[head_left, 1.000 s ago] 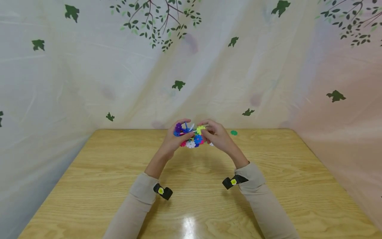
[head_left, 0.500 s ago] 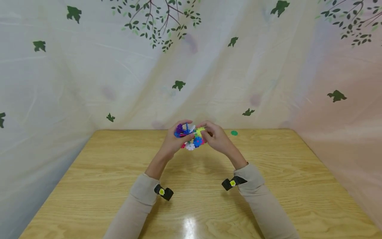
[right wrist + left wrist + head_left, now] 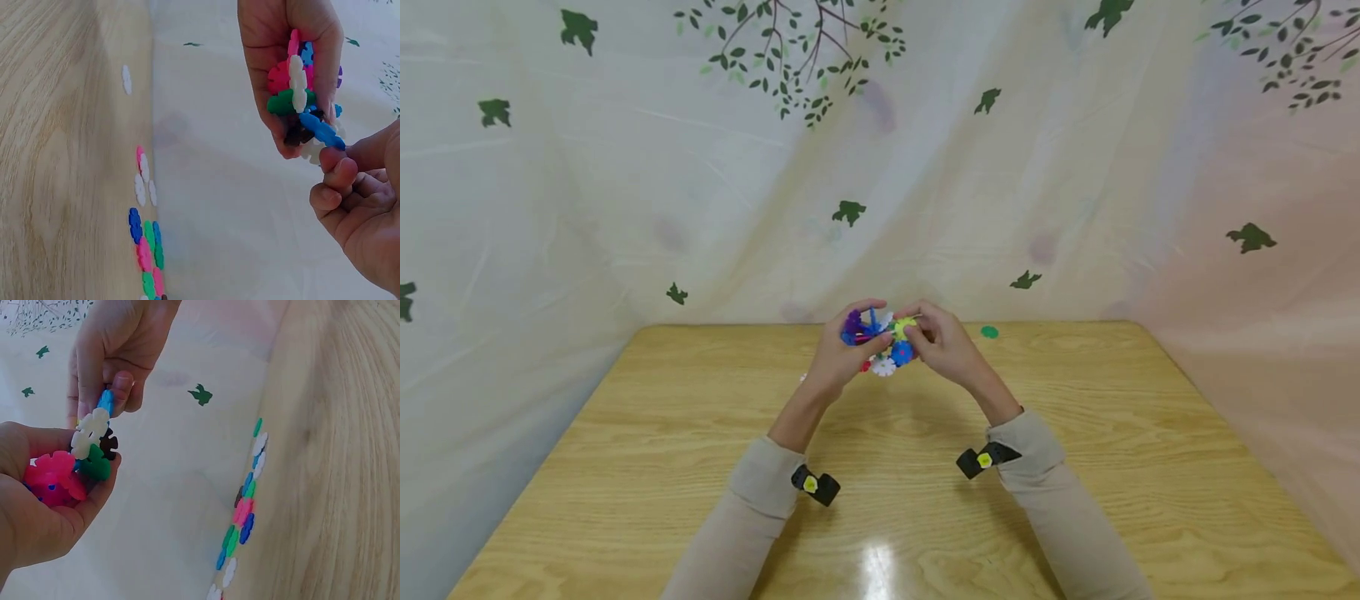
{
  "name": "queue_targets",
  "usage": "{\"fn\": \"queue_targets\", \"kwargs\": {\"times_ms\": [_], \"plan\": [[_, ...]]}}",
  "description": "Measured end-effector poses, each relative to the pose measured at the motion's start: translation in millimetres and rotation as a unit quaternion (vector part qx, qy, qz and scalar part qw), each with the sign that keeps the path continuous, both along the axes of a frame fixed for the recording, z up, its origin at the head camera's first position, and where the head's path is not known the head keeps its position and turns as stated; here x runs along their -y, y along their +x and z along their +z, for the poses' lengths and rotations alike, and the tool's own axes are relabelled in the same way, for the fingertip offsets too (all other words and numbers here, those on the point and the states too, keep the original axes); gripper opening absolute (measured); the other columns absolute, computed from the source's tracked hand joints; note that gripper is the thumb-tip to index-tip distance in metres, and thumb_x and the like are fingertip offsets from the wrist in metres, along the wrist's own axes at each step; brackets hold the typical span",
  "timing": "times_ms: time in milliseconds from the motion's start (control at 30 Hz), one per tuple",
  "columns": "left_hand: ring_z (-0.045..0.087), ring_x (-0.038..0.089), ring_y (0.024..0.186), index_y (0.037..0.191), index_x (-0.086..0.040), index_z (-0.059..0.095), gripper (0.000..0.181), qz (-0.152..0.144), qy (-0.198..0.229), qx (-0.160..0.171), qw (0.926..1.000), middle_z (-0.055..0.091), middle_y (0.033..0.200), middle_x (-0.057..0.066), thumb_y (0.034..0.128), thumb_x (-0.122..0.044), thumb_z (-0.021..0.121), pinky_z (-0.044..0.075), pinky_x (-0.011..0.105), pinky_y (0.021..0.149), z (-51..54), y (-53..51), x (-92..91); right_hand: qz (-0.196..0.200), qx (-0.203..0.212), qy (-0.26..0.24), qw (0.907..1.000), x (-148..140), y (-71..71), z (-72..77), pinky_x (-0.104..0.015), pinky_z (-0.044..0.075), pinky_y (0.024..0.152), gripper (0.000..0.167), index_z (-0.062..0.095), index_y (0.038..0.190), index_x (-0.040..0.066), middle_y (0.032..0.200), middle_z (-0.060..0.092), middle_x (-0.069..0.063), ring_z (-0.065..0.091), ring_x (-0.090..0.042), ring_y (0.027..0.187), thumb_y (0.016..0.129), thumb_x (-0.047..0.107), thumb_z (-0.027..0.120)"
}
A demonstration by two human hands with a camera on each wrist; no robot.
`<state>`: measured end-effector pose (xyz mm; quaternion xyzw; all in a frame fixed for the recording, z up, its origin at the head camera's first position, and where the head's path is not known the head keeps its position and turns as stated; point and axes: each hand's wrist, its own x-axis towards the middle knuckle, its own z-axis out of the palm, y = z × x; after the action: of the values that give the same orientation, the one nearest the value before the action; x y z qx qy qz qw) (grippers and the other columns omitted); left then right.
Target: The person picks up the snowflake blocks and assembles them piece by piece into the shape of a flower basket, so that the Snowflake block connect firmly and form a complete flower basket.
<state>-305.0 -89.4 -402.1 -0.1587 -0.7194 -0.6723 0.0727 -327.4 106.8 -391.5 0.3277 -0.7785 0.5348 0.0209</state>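
Note:
My left hand (image 3: 842, 354) holds a cluster of joined plastic snowflake discs (image 3: 53, 475), pink, white, green, black, blue and purple. In the left wrist view the cluster lies between its curled fingers and thumb. At the cluster's edge my right hand (image 3: 369, 194) pinches a blue snowflake disc (image 3: 320, 130) between thumb and fingertip. That disc touches the black and white ones. A yellow disc (image 3: 906, 328) shows at the right fingertips in the head view. Both hands are raised over the far part of the table, close together. The fingers hide part of the cluster.
Loose snowflake discs lie along the far side of the wooden table (image 3: 700, 458), among them a pink disc (image 3: 244, 511), a dark blue disc (image 3: 135, 225) and a green disc (image 3: 990, 332). A patterned curtain (image 3: 737, 208) hangs behind the table.
The left hand has shifted slightly right, closer to the right hand, and the cluster has turned a little. The right hand stays nearly still with its pinch kept.

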Motion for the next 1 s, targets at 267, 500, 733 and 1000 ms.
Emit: {"fn": "queue_targets", "kwargs": {"times_ms": [267,500,733,1000], "plan": [[0.059,0.014,0.095,0.148,-0.017,0.049,0.056,-0.011,0.034,0.042,0.9985,0.059,0.12,0.013,0.0968,-0.011,0.069,0.054,0.024,0.079,10.3,-1.6,4.7,-0.013,0.024,-0.023,0.9993,2.8,-0.2,8.5,-0.023,0.05,0.056,0.024,0.056,0.127,-0.006,0.074,0.064,-0.017,0.055,-0.02,0.058,0.105,0.001,0.05],[0.062,0.015,0.107,0.154,-0.017,0.036,0.064,-0.029,0.108,0.083,0.9902,0.058,0.131,0.014,0.0976,-0.013,0.066,0.053,0.027,0.095,5.7,-4.8,0.5,-0.003,0.088,-0.061,0.9943,3.6,1.4,5.2,-0.028,0.059,0.065,0.027,0.048,0.13,-0.009,0.078,0.068,-0.024,0.066,-0.016,0.063,0.107,0.005,0.049],[0.062,0.013,0.097,0.147,-0.01,0.045,0.06,0.043,0.126,0.095,0.9865,0.062,0.114,0.007,0.0938,-0.011,0.072,0.053,0.022,0.085,-2.3,-7.6,-2.3,0.04,0.143,-0.049,0.9877,5.7,-1.1,-1.3,-0.034,0.062,0.072,0.031,0.048,0.135,-0.005,0.081,0.073,-0.017,0.07,-0.015,0.067,0.108,0.01,0.049],[0.066,0.01,0.089,0.145,-0.009,0.047,0.058,0.055,0.107,0.135,0.9835,0.066,0.108,0.005,0.0933,-0.012,0.073,0.054,0.023,0.083,-5.7,-14.9,8.3,0.054,0.157,0.016,0.9859,-14.2,-9.8,3.2,-0.036,0.062,0.075,0.04,0.051,0.144,0.003,0.099,0.072,-0.023,0.071,-0.024,0.077,0.107,0.018,0.053]]}}
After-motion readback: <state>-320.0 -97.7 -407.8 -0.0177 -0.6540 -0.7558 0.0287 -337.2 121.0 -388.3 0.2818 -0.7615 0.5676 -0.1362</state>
